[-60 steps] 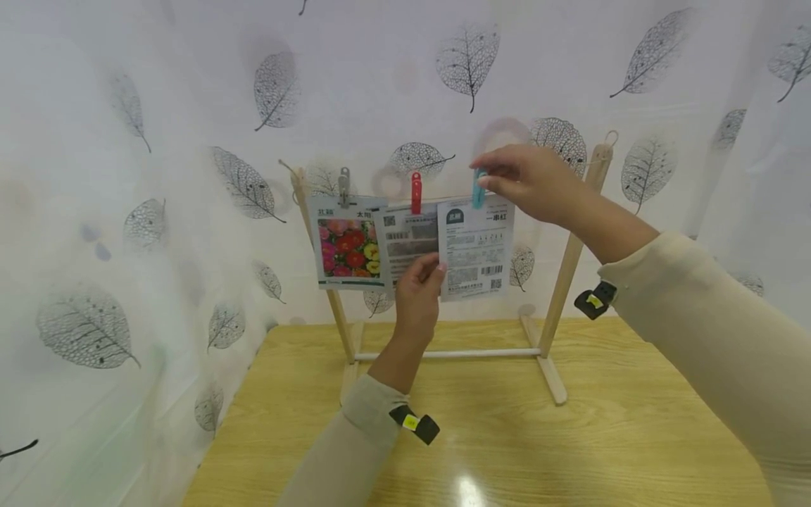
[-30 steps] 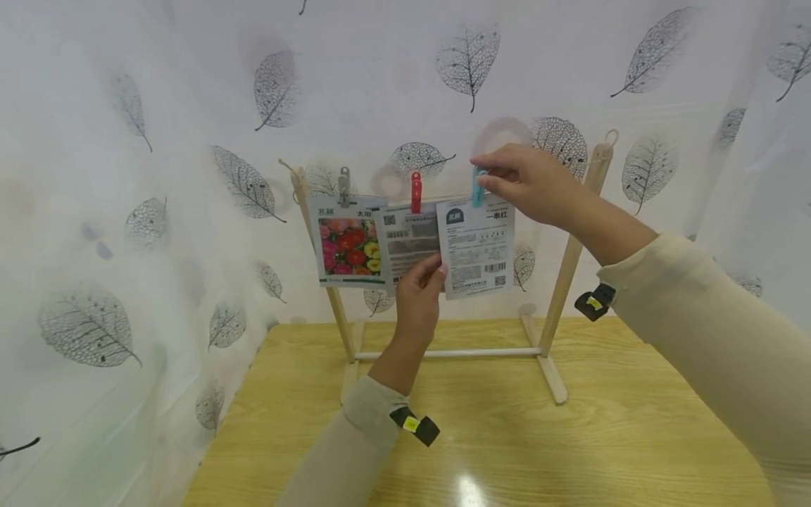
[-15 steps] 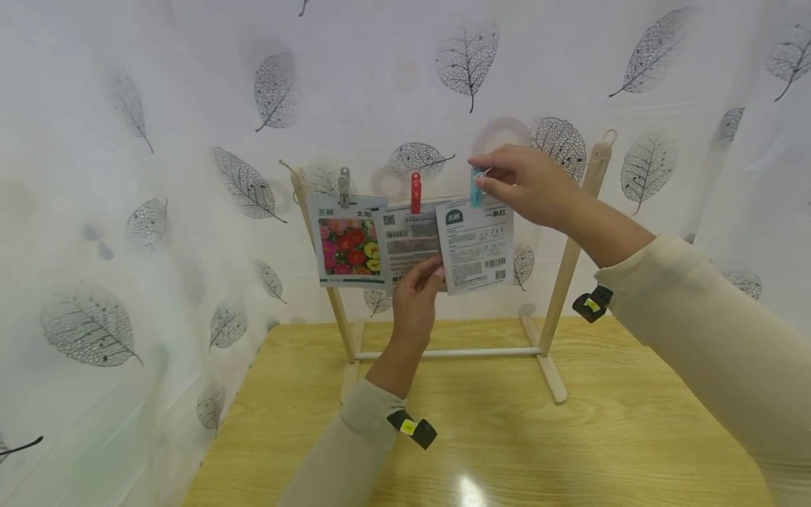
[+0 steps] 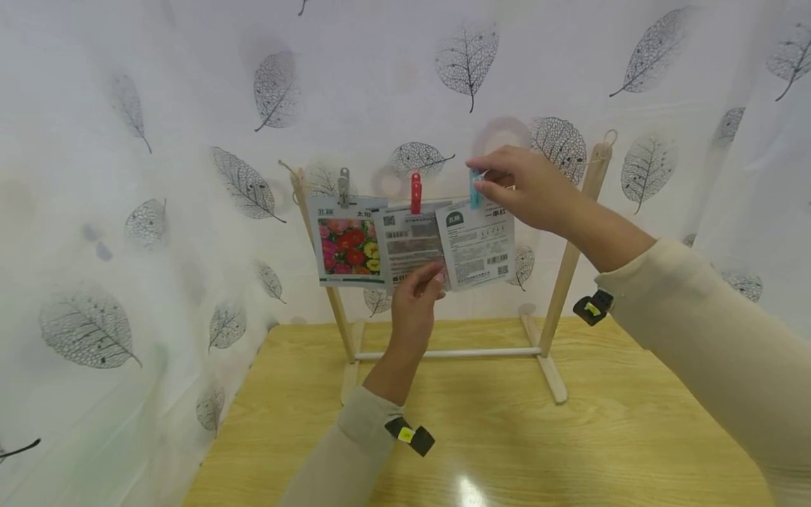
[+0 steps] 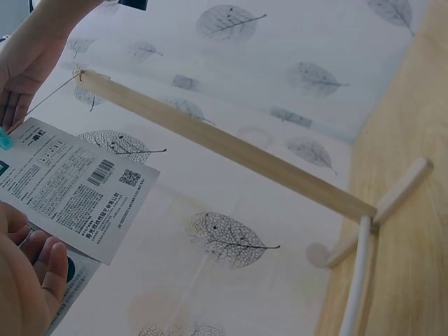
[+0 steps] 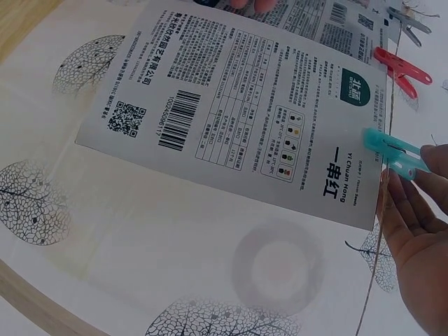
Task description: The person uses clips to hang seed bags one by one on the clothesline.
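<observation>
A white seed packet (image 4: 478, 243) printed with text hangs slightly tilted at the right of the string. My right hand (image 4: 529, 186) pinches a teal clothespin (image 6: 392, 150) whose tip sits over the packet's top edge at the string (image 6: 374, 280). My left hand (image 4: 413, 303) is beside that packet's lower left edge, its fingers loosely curled and apparently off the paper. Behind these fingers hangs a middle seed packet (image 4: 408, 243), partly covered, under a red clothespin (image 4: 415, 193). Farther left, a flower-picture seed packet (image 4: 348, 246) hangs from a grey clothespin (image 4: 344, 186).
The string runs between two wooden posts (image 4: 564, 289) joined low down by a white rod (image 4: 481, 353). This stand rests on a wood-grain table (image 4: 570, 451). Directly behind it hangs a white curtain (image 4: 380, 84) with leaf prints.
The right packet has tilted, its lower end swinging slightly up and right. My left thumb has come off its edge. My right hand and the teal clothespin have shifted slightly left.
</observation>
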{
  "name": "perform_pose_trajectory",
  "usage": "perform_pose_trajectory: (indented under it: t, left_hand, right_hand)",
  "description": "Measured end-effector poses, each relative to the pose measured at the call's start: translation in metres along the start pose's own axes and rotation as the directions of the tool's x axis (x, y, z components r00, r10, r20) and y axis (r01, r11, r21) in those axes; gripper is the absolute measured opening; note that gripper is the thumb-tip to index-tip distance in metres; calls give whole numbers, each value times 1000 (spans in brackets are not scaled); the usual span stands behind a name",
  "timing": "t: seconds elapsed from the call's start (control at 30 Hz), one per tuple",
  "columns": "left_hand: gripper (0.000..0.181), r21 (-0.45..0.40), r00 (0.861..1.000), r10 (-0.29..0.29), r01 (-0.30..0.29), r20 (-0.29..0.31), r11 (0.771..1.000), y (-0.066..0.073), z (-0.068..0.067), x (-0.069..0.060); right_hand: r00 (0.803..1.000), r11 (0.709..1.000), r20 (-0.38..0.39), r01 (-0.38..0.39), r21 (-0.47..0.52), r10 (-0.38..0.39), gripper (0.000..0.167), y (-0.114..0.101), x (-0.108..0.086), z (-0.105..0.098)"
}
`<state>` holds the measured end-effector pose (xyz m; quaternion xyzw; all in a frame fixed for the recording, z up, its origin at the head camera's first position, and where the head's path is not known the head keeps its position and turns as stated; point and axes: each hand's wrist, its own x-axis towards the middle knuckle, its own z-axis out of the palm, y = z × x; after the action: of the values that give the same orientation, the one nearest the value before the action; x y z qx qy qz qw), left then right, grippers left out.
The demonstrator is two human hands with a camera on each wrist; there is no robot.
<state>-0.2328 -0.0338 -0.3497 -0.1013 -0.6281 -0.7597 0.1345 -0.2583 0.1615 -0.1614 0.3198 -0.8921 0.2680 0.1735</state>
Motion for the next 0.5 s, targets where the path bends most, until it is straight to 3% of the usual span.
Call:
perform_pose_trajectory:
  t: [0.23, 0.5]
  left_hand:
    - [27, -44, 1000, -1, 1, -1, 999, -1, -3, -2]
    - [24, -76, 1000, 18, -18, -6, 997, 0, -6, -3]
  right_hand:
    - [999, 1000, -34, 25, -3, -25, 39, 1, -3, 2]
    - [984, 996, -150, 94, -8, -94, 35, 2, -10, 7]
